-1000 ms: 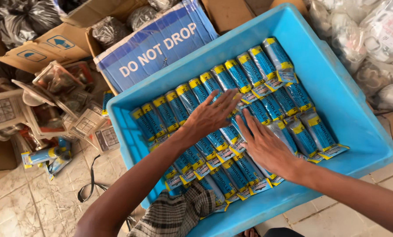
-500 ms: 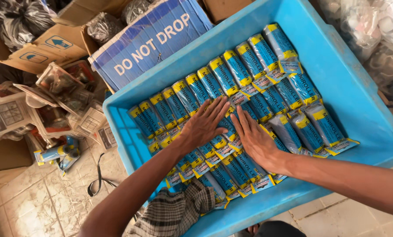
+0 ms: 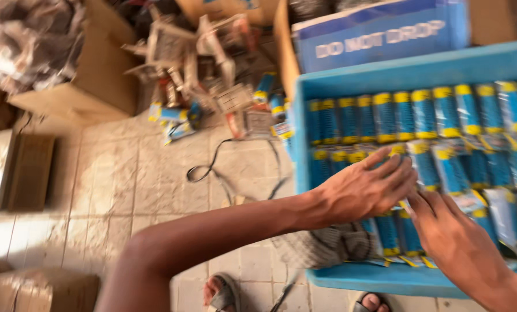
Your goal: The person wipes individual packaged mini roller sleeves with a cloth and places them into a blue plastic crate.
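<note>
Tiled floor (image 3: 154, 179) runs pale and bare to the left of the blue crate (image 3: 379, 277), with cardboard boxes (image 3: 68, 92) along its far-left edge and a crumpled plastic bag (image 3: 27, 34) beyond them. Nearer the crate's left wall lie a heap of loose scattered packets (image 3: 212, 98) and one black cord (image 3: 212, 167) looping across the tiles. Behind the crate a blue-printed carton (image 3: 385, 34) stands tilted. Two sandalled feet (image 3: 224, 292) show below the crate's near rim.

Inside the crate, blue and yellow packets (image 3: 420, 112) lie side by side in rows; three rows seem to show, the far one holding roughly a dozen, though blur prevents an exact count. The left hand (image 3: 365, 188) rests flat, fingers spread, on the packets of the middle row. The right hand (image 3: 454, 242), just beside it and also open, presses the near row; neither hand grips anything.

Pressing evenly with flat palms, and nudging packets sideways against their neighbours rather than lifting them, would probably keep the rows tight and straight.
</note>
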